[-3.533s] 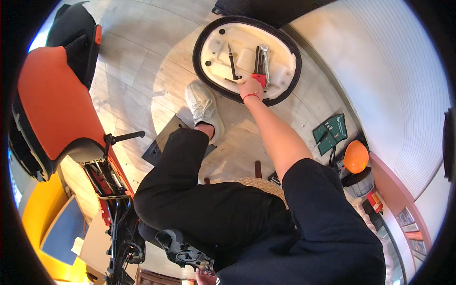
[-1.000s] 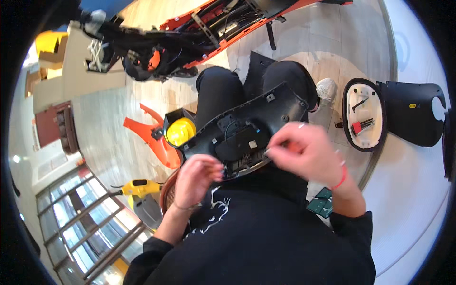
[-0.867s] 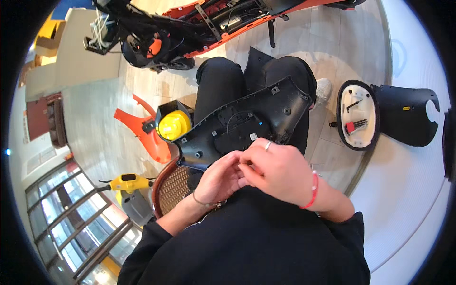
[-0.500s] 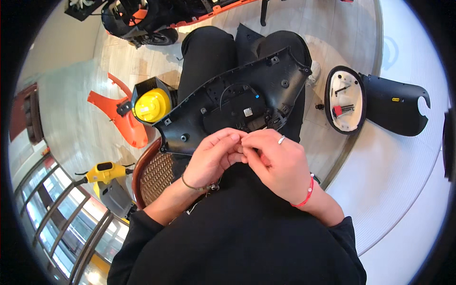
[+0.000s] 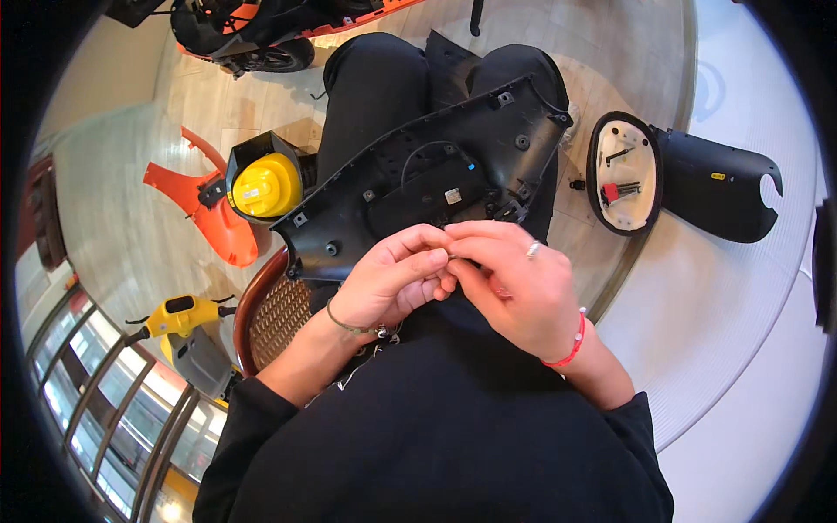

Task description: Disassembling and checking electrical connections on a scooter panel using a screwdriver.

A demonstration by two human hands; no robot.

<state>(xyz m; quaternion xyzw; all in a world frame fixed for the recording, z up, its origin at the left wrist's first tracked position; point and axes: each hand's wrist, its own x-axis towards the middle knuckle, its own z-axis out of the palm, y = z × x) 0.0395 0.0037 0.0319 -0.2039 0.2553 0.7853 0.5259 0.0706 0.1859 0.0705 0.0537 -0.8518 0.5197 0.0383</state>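
Observation:
My left hand (image 5: 392,283) and my right hand (image 5: 514,288) meet over my lap, fingertips pinched together on something too small or hidden to make out. Just beyond them a large curved black plastic panel (image 5: 532,122) lies across my thighs, inner side up, with clips, a thin cable and a dark central housing (image 5: 423,192). My fingers are in front of its lower edge. To the right, an oval white tray (image 5: 634,148) with a black rim holds a red holder of hex keys (image 5: 615,191) and a thin black tool (image 5: 617,156).
A partly stripped orange-black scooter (image 5: 261,26) stands ahead. At left lie an orange panel (image 5: 231,240) and a yellow helmet-like object (image 5: 261,185) in a black container, with a yellow scooter (image 5: 174,318) behind. A cane chair (image 5: 270,322) is under me. A black panel (image 5: 715,192) is at right.
Earlier my right hand reached down into the white tray. Since then the view has turned to my lap, and both hands have come together and closed at the fingertips before the black panel.

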